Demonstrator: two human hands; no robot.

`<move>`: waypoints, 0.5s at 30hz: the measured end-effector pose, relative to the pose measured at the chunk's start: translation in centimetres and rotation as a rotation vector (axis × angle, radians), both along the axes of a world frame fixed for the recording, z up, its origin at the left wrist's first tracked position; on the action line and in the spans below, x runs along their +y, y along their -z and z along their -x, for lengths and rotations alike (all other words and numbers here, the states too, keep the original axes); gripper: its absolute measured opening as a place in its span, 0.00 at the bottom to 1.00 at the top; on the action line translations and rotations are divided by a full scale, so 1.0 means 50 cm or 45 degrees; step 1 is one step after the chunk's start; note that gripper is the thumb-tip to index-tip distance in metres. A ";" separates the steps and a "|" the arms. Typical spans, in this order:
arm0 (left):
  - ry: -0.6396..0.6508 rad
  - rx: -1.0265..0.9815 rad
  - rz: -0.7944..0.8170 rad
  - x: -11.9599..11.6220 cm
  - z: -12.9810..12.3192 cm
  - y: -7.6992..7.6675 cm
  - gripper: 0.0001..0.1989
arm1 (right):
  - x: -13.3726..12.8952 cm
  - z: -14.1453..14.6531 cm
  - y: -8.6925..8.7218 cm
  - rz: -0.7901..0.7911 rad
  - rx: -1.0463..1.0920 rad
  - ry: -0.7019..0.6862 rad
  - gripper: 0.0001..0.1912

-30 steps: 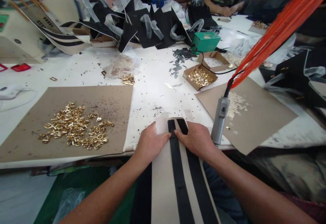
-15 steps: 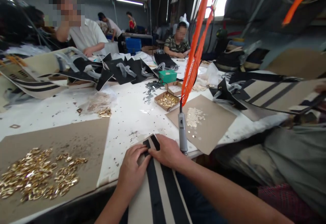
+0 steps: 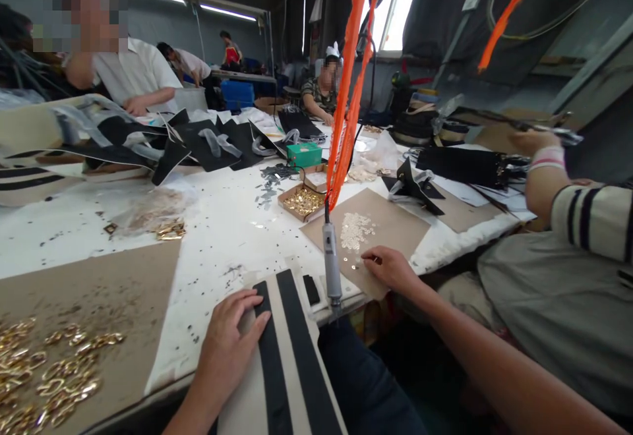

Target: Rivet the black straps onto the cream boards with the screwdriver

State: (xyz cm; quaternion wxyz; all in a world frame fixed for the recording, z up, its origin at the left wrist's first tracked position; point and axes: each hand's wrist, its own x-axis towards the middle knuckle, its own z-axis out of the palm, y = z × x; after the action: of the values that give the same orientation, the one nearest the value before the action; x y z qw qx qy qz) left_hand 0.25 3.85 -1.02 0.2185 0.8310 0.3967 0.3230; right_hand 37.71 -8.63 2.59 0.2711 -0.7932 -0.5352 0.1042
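My left hand (image 3: 232,329) lies on a beige panel with black stripes (image 3: 294,349), its thumb and fingers spread over the top near the left edge. The panel's far end rests at the table edge, and its near part extends toward me. My right hand (image 3: 393,269) is at a piece of brown cardboard (image 3: 398,224), with thumb and forefinger drawn together beside small pale washers (image 3: 355,229). Whatever may be between those fingertips is too small to make out. Between my hands hangs a grey electric screwdriver (image 3: 332,260) on orange bands (image 3: 346,99).
Gold rings (image 3: 64,376) lie on cardboard at left. A box of gold pieces (image 3: 301,201) stands near a green box (image 3: 304,154). Black pieces (image 3: 212,145) pile up behind. A co-worker's hand (image 3: 537,142) is raised at right. Other people sit or stand farther back.
My right hand has left the panel and moved right to the washers. My left hand stays on the panel. The view has turned right, and the co-worker's raised arm has come into sight.
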 end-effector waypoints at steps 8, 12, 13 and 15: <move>-0.009 0.011 -0.001 -0.001 -0.002 0.002 0.15 | 0.038 -0.016 0.009 0.115 -0.027 -0.167 0.11; -0.008 0.017 -0.011 -0.002 -0.002 0.004 0.15 | 0.050 -0.029 0.017 0.151 0.053 -0.123 0.10; -0.008 0.021 -0.011 -0.002 -0.002 0.004 0.14 | 0.052 -0.034 0.019 0.171 0.092 -0.112 0.09; -0.012 0.028 -0.006 -0.003 -0.002 0.004 0.14 | 0.055 -0.041 0.022 0.204 0.168 -0.080 0.09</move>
State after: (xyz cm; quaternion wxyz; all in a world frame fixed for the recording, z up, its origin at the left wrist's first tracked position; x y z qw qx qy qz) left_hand 0.33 3.68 -1.21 0.2107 0.8332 0.4021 0.3157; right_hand 39.75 -5.90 1.49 0.2380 -0.7866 -0.5307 0.2073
